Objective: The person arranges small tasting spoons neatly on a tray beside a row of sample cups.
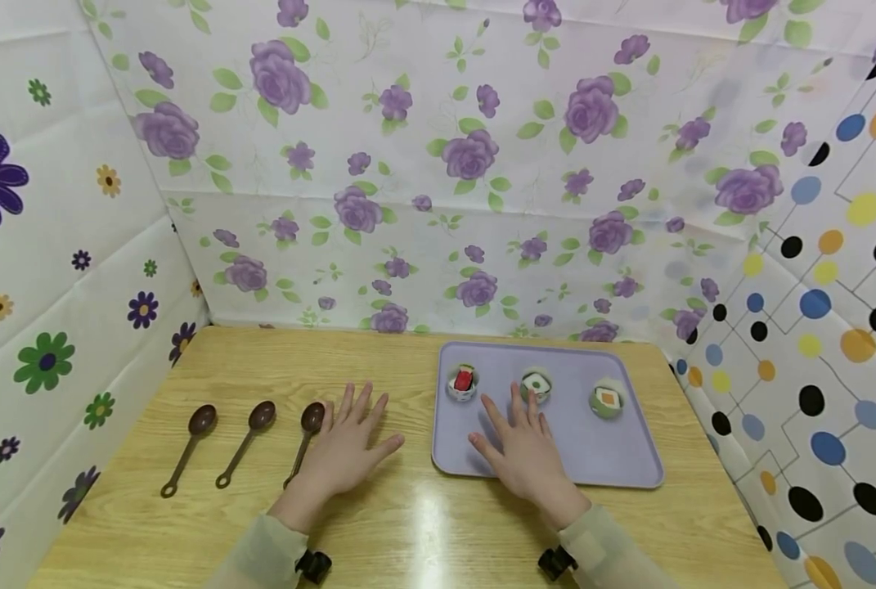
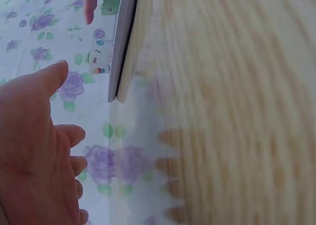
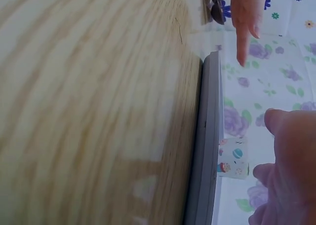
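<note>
Over the table (image 1: 114, 540), left hand (image 1: 348, 448) and right hand (image 1: 523, 451) spread, grip wide and empty, three spoons (image 1: 262, 415) and a tray (image 1: 455, 450) of cups (image 1: 601, 410) apparently not yet handled.

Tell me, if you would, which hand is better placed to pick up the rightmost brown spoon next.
The left hand, most likely: it is empty and close beside the rightmost brown spoon. The right hand, also empty, is farther off, over the lavender tray in the head view.
</note>
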The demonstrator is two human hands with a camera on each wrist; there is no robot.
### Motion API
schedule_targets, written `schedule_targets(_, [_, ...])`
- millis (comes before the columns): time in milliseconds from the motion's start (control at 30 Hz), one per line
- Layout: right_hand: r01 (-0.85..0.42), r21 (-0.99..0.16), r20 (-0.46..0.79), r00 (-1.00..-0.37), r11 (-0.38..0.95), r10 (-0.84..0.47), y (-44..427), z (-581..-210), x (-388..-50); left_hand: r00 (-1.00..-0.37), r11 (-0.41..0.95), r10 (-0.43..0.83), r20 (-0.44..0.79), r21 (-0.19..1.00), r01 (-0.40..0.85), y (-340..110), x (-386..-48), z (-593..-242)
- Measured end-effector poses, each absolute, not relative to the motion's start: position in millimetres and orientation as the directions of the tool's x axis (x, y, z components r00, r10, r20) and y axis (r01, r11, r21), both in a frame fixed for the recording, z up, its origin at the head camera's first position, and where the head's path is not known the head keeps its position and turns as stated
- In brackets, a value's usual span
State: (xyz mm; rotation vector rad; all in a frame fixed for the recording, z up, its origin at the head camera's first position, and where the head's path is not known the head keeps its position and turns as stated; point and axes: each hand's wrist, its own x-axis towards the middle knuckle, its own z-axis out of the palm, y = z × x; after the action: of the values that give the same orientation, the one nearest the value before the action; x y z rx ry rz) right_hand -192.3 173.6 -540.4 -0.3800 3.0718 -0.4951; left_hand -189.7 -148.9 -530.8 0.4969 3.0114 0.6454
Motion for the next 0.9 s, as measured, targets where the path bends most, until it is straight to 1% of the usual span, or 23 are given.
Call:
schedule_targets(100, [-0.242, -0.351, 0.039, -0.969, 0.905, -0.244, 175.6, -538.6, -193.4, -0.948, 0.848, 0.314, 0.060, 0.431, 0.308, -147.9, -189.9, -530.0])
schedule_targets(300, [-0.281, -0.464, 0.094, -0.958, 0.840, -0.270, 183.7, -537.0, -196.8, -0.944, 0.776, 0.318, 0.082, 0.549, 0.310, -141.7, -192.3, -532.4])
schedule_targets(533, [-0.313, -0.609, 0.164, -0.949, 0.729, -0.270, 199.5, -535.8, -201.4, -0.957, 0.701, 0.283, 0.064, 0.667, 0.252, -132.8, -192.8, -533.8])
schedule_targets(700, [-0.292, -0.702, 0.192, -0.956, 0.649, -0.223, 214.2, -535.7, -205.2, -0.957, 0.633, 0.276, 0.086, 0.733, 0.248, -126.8, -194.0, -533.2])
schedule_targets(900, [-0.223, -0.777, 0.145, -0.973, 0.588, -0.178, 239.5, -532.1, -205.6, -0.944, 0.578, 0.313, 0.101, 0.768, 0.274, -115.9, -196.1, -536.0])
